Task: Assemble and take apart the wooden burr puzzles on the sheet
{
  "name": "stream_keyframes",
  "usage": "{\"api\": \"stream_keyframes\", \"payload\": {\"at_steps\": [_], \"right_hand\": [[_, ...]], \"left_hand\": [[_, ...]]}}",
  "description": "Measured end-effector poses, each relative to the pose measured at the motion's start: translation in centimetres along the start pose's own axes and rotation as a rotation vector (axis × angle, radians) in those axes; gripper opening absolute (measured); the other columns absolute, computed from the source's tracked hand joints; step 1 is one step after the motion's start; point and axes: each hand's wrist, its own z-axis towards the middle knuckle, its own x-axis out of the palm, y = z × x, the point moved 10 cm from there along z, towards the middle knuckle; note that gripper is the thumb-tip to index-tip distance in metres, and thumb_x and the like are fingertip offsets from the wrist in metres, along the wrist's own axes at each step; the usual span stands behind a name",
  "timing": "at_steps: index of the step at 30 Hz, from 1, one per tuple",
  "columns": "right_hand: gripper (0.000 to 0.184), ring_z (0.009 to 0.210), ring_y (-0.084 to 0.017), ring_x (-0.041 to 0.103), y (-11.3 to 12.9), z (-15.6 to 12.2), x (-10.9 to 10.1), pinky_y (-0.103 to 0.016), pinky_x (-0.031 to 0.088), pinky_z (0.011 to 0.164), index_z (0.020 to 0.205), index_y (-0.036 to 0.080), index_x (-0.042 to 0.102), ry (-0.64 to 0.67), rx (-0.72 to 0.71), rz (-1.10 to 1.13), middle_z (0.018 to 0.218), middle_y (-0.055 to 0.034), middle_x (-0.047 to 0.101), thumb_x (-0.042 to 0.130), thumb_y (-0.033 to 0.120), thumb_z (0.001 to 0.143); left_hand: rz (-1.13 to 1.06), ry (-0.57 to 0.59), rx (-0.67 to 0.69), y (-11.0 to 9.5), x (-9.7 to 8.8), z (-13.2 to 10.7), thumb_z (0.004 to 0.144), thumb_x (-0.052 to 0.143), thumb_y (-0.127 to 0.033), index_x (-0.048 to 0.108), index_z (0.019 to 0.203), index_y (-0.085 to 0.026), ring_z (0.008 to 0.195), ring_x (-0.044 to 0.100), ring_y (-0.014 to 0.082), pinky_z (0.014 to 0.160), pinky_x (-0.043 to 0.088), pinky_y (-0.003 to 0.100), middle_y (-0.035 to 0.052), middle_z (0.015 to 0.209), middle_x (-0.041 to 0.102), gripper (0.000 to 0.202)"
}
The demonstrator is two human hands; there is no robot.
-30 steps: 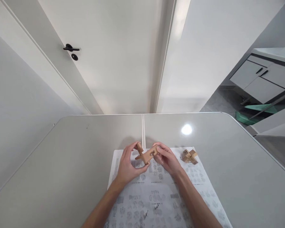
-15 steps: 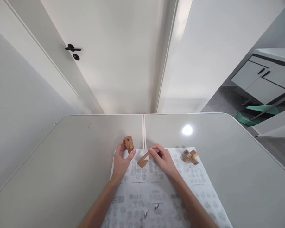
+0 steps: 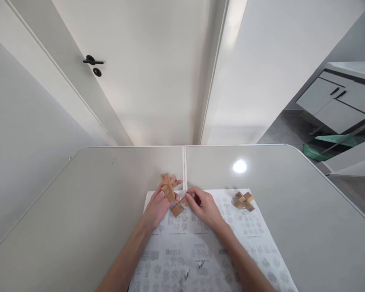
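Observation:
Several interlocked wooden puzzle pieces (image 3: 168, 187), one marked with a 2, are gripped in my left hand (image 3: 158, 207), its fingers wrapped round them. My right hand (image 3: 202, 204) pinches one end of a flat, notched wooden puzzle piece (image 3: 178, 208), which slants down to the left just below the pieces in the other hand. Whether the two touch, I cannot tell. Both hands are over the upper part of a printed sheet (image 3: 207, 243). To their right, an assembled cross-shaped wooden puzzle (image 3: 243, 201) lies on the sheet's upper right corner.
The sheet lies on a grey table (image 3: 94, 211) with a seam down the middle and a pale raised rim. Behind it stands a white door with a black handle (image 3: 93, 60). A white cabinet (image 3: 334, 95) and green plastic items are at the right.
My left hand has turned the pieces it holds, so a crossing piece now shows. My right hand has moved slightly left, bringing the notched piece closer to them.

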Motion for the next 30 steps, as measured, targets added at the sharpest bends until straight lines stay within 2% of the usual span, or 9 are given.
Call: {"api": "stream_keyframes", "payload": {"at_steps": [4, 8, 11, 19, 22, 26, 30], "right_hand": [[0.02, 0.067, -0.018, 0.056, 0.8, -0.1, -0.1, -0.03, 0.04, 0.064, 0.095, 0.022, 0.067, -0.035, -0.074, -0.13, 0.076, -0.0006, 0.062, 0.052, 0.031, 0.105], [0.018, 0.082, -0.024, 0.059, 1.4, -0.2, 0.2, -0.034, 0.044, 0.073, 0.096, 0.023, 0.066, -0.056, -0.193, -0.229, 0.084, -0.0048, 0.064, 0.052, 0.028, 0.106], [0.018, 0.086, -0.026, 0.058, 1.4, -0.2, 0.5, -0.038, 0.045, 0.078, 0.097, 0.024, 0.065, -0.044, -0.231, -0.246, 0.087, -0.0063, 0.065, 0.05, 0.027, 0.107], [0.02, 0.091, -0.027, 0.057, 1.4, -0.3, 0.9, -0.039, 0.047, 0.081, 0.099, 0.023, 0.066, -0.026, -0.258, -0.277, 0.095, -0.0082, 0.064, 0.049, 0.027, 0.109], [0.02, 0.097, -0.027, 0.06, 1.4, -0.2, 0.2, -0.04, 0.049, 0.084, 0.105, 0.023, 0.067, -0.065, -0.225, -0.183, 0.104, -0.0102, 0.064, 0.049, 0.031, 0.109], [0.027, 0.092, -0.024, 0.064, 0.6, 0.3, -1.3, -0.037, 0.051, 0.082, 0.109, 0.023, 0.067, -0.103, -0.094, 0.089, 0.105, -0.009, 0.068, 0.046, 0.039, 0.111], [0.03, 0.09, -0.023, 0.064, 0.5, 0.5, -1.7, -0.035, 0.051, 0.08, 0.119, 0.024, 0.068, -0.05, -0.023, 0.316, 0.11, -0.0081, 0.07, 0.055, 0.048, 0.107]], "left_hand": [[-0.076, 0.023, -0.065, 0.3, 0.4, -0.1, 0.092, 0.067, -0.068, 0.063, 0.141, -0.031, 0.087, 0.068, 0.0198, 0.1, 0.048, 0.045, 0.0159, 0.146, 0.065, 0.061], [-0.073, -0.026, -0.139, 0.7, 0.2, -0.3, 0.091, 0.055, -0.081, 0.049, 0.154, -0.032, 0.089, 0.07, 0.025, 0.098, 0.047, 0.049, 0.0191, 0.14, 0.068, 0.08], [-0.093, -0.069, -0.179, 0.9, -0.2, -0.3, 0.091, 0.048, -0.085, 0.041, 0.159, -0.033, 0.089, 0.071, 0.0257, 0.098, 0.046, 0.05, 0.0196, 0.14, 0.068, 0.086], [-0.178, -0.08, -0.232, 1.3, -0.4, -0.3, 0.091, 0.048, -0.083, 0.046, 0.157, -0.03, 0.086, 0.069, 0.0257, 0.096, 0.046, 0.049, 0.0188, 0.131, 0.072, 0.085], [-0.184, -0.031, -0.245, 1.4, 0.1, -0.5, 0.091, 0.048, -0.083, 0.048, 0.155, -0.031, 0.083, 0.07, 0.0253, 0.095, 0.046, 0.049, 0.0174, 0.128, 0.073, 0.083], [-0.192, 0.063, -0.263, 1.8, 1.0, -0.6, 0.093, 0.048, -0.082, 0.052, 0.15, -0.031, 0.087, 0.073, 0.0284, 0.094, 0.047, 0.051, 0.0173, 0.128, 0.073, 0.076], [-0.15, 0.131, -0.277, 2.0, 2.0, -0.9, 0.096, 0.051, -0.076, 0.058, 0.145, -0.032, 0.09, 0.073, 0.0285, 0.091, 0.05, 0.05, 0.0177, 0.137, 0.068, 0.066]]}}
